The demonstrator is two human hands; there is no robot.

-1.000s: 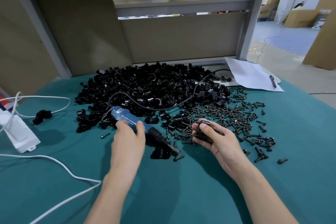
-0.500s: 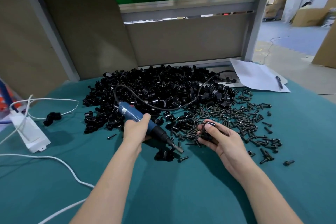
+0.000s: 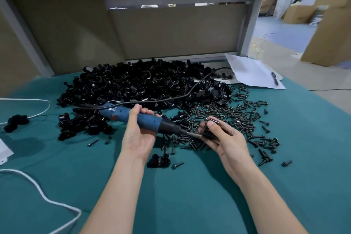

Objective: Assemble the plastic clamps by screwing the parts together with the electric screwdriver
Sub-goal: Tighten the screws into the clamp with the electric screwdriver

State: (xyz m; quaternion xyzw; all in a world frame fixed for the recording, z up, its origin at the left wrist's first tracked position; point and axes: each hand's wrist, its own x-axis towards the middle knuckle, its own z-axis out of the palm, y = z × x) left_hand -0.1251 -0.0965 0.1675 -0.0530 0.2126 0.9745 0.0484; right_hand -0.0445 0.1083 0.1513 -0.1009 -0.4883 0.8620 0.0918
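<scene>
The left hand (image 3: 139, 135) grips the blue screwdriver (image 3: 144, 119) around its barrel, the tip pointing right. The right hand (image 3: 224, 138) pinches a black clamp (image 3: 209, 129) between thumb and fingers, and the tip meets that clamp. Both are held above the green table (image 3: 171, 195). A clamp pile (image 3: 144, 85) lies far behind, screws (image 3: 237, 118) spread to its right. One assembled clamp (image 3: 158, 160) sits near the left wrist.
</scene>
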